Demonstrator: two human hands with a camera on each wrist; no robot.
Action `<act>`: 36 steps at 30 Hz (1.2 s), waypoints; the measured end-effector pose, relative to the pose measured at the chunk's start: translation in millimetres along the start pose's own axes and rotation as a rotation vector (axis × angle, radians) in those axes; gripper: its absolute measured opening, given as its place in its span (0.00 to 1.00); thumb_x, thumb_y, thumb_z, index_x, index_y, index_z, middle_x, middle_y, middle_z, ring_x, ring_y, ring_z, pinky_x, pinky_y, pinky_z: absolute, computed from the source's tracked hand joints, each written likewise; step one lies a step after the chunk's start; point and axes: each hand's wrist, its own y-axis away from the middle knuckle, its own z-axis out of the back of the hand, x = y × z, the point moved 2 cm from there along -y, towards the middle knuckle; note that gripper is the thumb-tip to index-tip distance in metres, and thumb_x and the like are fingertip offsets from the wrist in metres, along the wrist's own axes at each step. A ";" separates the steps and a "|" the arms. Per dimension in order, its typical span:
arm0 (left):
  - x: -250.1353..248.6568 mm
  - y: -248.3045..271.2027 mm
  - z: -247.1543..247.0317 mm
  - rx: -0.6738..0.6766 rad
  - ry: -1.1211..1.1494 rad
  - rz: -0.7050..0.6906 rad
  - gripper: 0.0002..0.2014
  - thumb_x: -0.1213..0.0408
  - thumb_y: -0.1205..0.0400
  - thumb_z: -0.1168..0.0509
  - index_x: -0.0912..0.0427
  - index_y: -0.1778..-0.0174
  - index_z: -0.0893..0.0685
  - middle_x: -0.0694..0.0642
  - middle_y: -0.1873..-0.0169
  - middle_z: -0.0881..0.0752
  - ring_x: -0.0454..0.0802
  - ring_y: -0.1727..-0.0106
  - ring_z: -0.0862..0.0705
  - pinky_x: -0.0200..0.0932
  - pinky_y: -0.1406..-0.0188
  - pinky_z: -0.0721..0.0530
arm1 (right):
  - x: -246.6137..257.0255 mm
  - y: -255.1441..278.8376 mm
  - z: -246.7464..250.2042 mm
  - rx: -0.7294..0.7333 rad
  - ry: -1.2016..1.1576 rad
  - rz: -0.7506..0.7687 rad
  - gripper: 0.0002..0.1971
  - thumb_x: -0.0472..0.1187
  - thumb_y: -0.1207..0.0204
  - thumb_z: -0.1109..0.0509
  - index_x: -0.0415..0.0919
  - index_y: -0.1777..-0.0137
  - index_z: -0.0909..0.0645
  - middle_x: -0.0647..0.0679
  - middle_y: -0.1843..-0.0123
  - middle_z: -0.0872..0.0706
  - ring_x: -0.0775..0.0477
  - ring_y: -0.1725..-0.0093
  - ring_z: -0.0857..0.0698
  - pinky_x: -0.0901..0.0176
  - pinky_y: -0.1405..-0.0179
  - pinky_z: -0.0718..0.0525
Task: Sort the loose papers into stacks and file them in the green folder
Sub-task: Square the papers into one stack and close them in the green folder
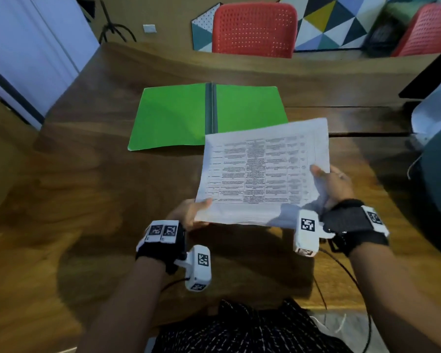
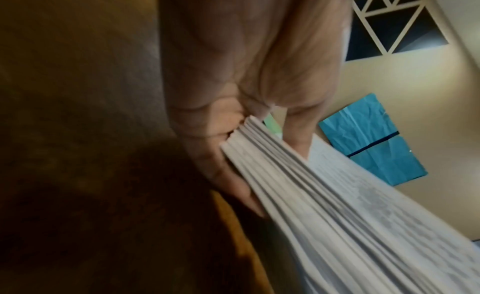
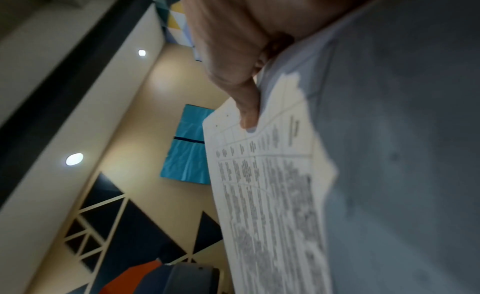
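Observation:
I hold a stack of printed papers above the wooden table, tilted up toward me. My left hand grips its near left corner, thumb on top. My right hand grips the right edge, thumb on the top sheet. In the left wrist view the stack shows several fanned sheet edges pinched between thumb and fingers. The right wrist view shows my thumb pressed on the table-printed top sheet. The green folder lies open flat on the table behind the papers, its right half partly covered by them.
A red chair stands at the table's far side, another at far right. A dark grey object sits at the table's right edge. A black cable trails from my right wrist. Bare wood lies left of the folder.

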 end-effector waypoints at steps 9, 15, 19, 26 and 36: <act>10.3 -2.3 -12.8 -0.562 0.133 -0.067 0.23 0.65 0.18 0.36 0.69 0.28 0.28 0.63 0.28 0.23 0.59 0.27 0.24 0.45 0.32 0.25 | -101.8 5.5 0.1 0.194 0.153 -0.342 0.22 0.32 0.25 0.32 0.29 0.31 0.26 0.34 0.33 0.18 0.32 0.34 0.19 0.35 0.29 0.27; -20.4 27.9 -10.4 -0.544 0.177 -0.385 0.18 0.73 0.20 0.36 0.65 0.34 0.22 0.61 0.37 0.16 0.57 0.36 0.18 0.47 0.40 0.20 | -81.7 -5.1 -1.4 0.092 0.280 -0.298 0.05 0.26 0.28 0.30 0.31 0.55 0.22 0.38 0.56 0.12 0.44 0.57 0.15 0.61 0.75 0.15; -67.9 64.0 -12.1 -0.324 0.257 -0.697 0.12 0.75 0.19 0.39 0.56 0.43 0.22 0.44 0.60 0.12 0.38 0.59 0.14 0.37 0.59 0.15 | -20.2 -3.1 -24.4 0.177 0.471 0.057 0.41 0.35 0.36 0.20 0.36 0.26 0.38 0.45 0.33 0.22 0.49 0.36 0.21 0.53 0.41 0.20; -141.2 109.0 -24.0 -0.129 0.214 -1.002 0.21 0.68 0.21 0.35 0.73 0.33 0.27 0.38 0.74 0.13 0.30 0.70 0.15 0.27 0.71 0.19 | 78.4 42.2 -53.3 0.421 -0.002 0.556 0.15 0.30 0.35 0.23 0.43 0.50 0.19 0.62 0.59 0.08 0.60 0.53 0.11 0.65 0.52 0.15; -109.9 86.3 -36.6 -0.170 0.011 -0.905 0.10 0.69 0.28 0.27 0.52 0.57 0.18 0.33 0.70 0.12 0.31 0.70 0.14 0.25 0.75 0.23 | 24.9 34.3 -60.9 0.340 0.011 0.428 0.17 0.31 0.37 0.21 0.51 0.53 0.16 0.57 0.56 0.09 0.54 0.50 0.10 0.56 0.51 0.13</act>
